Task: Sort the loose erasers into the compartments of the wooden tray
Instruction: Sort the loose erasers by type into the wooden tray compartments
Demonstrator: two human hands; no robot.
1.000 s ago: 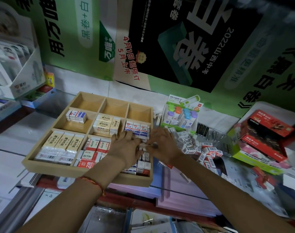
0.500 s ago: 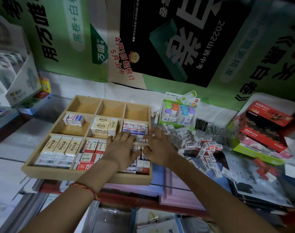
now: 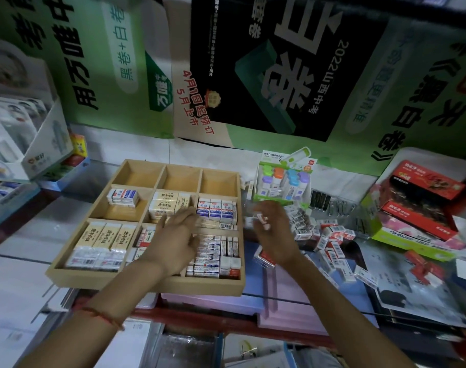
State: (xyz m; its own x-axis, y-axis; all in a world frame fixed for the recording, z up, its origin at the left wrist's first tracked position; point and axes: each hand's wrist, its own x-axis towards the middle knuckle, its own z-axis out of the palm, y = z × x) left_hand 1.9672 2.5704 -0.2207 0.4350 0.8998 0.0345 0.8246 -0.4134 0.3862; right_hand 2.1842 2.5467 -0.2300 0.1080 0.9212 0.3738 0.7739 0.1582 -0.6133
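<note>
The wooden tray (image 3: pixel 147 278) has three rows of three compartments. Its back row holds nothing, while the middle and front rows hold packed erasers: cream ones (image 3: pixel 105 236), blue-and-white ones (image 3: pixel 216 208) and red-and-white ones. My left hand (image 3: pixel 173 236) hovers over the front middle compartment with its fingers spread and relaxed, holding nothing. My right hand (image 3: pixel 273 232) is just off the tray's right edge, blurred, and seems to pinch a small red-and-white eraser (image 3: pixel 262 220). Right of that hand lies a pile of loose erasers (image 3: pixel 330 235).
A green display pack of colourful sharpeners (image 3: pixel 283 181) stands behind the pile. Red and green boxes (image 3: pixel 422 208) sit at the far right. A white display box (image 3: pixel 27 144) stands at the left. Posters cover the back wall, and pink boards lie under the tray.
Both hands have left the tray's right-hand compartments. My right hand has swung right, off the tray towards the loose pile. My left hand has lifted and spread.
</note>
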